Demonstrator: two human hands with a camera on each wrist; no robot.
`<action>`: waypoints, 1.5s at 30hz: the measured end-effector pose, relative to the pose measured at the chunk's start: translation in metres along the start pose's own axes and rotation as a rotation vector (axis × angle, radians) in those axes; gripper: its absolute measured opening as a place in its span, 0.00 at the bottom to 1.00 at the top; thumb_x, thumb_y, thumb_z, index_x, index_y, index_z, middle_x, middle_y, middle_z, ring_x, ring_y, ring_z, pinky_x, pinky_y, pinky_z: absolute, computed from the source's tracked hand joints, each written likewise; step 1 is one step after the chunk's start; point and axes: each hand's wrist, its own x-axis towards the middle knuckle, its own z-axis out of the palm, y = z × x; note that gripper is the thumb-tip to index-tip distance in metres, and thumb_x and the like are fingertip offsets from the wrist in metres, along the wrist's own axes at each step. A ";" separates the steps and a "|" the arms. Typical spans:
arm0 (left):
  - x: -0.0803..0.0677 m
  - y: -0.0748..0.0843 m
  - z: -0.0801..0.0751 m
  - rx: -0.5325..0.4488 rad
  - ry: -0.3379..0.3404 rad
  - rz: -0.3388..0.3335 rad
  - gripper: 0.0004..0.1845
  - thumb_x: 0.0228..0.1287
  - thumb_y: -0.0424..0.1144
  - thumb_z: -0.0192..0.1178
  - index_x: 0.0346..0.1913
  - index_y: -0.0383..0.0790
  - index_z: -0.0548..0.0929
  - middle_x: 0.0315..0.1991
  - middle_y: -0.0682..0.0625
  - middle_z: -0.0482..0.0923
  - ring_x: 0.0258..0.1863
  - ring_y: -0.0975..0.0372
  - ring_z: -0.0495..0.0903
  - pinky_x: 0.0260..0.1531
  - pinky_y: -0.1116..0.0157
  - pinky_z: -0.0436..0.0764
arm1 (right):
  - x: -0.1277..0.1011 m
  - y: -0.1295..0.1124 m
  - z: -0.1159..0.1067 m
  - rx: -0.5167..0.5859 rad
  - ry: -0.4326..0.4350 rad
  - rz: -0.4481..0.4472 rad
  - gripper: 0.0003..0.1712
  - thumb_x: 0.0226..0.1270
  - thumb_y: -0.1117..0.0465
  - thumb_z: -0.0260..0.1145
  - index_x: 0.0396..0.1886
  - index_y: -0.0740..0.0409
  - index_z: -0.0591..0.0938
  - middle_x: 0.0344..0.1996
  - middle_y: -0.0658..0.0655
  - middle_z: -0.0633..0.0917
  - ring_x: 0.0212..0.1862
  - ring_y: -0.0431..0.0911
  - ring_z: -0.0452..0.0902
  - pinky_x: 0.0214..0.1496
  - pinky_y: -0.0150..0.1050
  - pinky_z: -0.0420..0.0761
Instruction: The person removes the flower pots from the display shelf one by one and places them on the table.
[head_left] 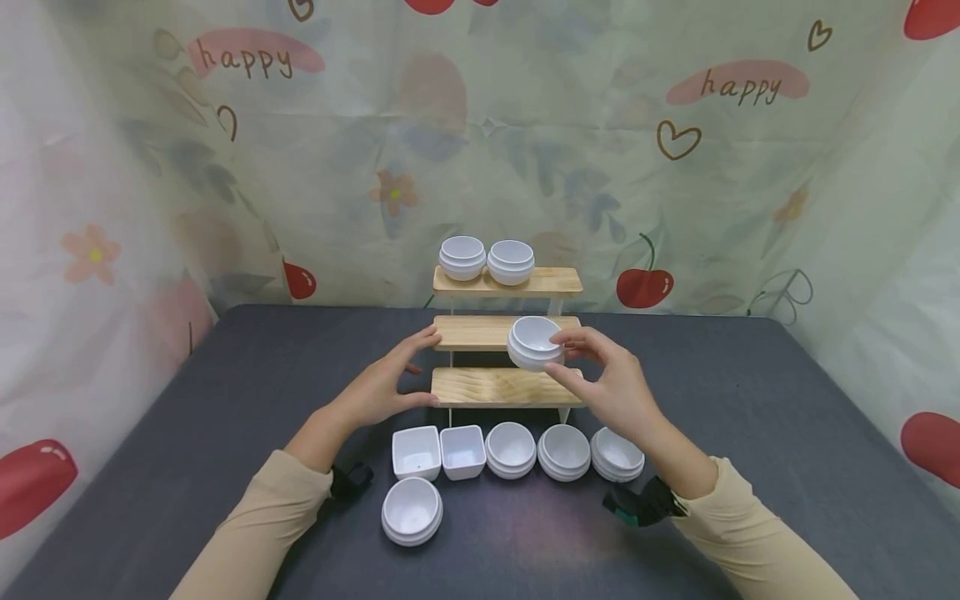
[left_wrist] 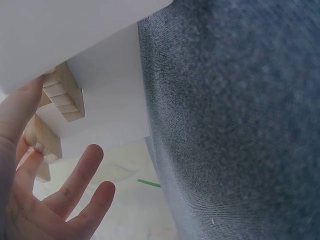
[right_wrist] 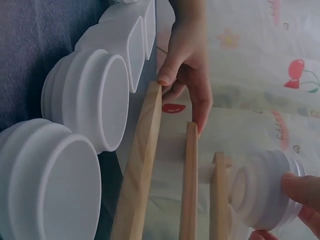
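Note:
A three-step wooden display stand [head_left: 495, 388] stands on the dark table. My left hand [head_left: 375, 393] touches its left end, thumb at the lowest board and a fingertip at the middle board [head_left: 472, 333]; the other fingers extend loosely in the left wrist view. Between thumb and fingers, my right hand [head_left: 618, 385] pinches a round white bowl [head_left: 531, 346] by its right side. That bowl is upright and overlaps the right part of the middle board in the head view. Two similar round bowls [head_left: 462, 257] sit side by side on the top board [head_left: 558, 282], toward its left.
Before the stand runs a row of two square white bowls [head_left: 416, 452] and three round ones [head_left: 564, 452]. Another round bowl [head_left: 412, 510] is nearer, at the row's left end. Behind the table [head_left: 712, 400] hangs a printed cloth [head_left: 510, 167].

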 end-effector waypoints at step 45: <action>0.001 -0.001 -0.001 0.005 -0.003 0.002 0.47 0.51 0.41 0.70 0.72 0.46 0.54 0.75 0.47 0.46 0.53 0.47 0.78 0.54 0.49 0.77 | -0.036 -0.011 0.027 0.032 -0.196 -0.132 0.16 0.54 0.62 0.72 0.43 0.50 0.81 0.41 0.48 0.84 0.42 0.39 0.80 0.49 0.35 0.80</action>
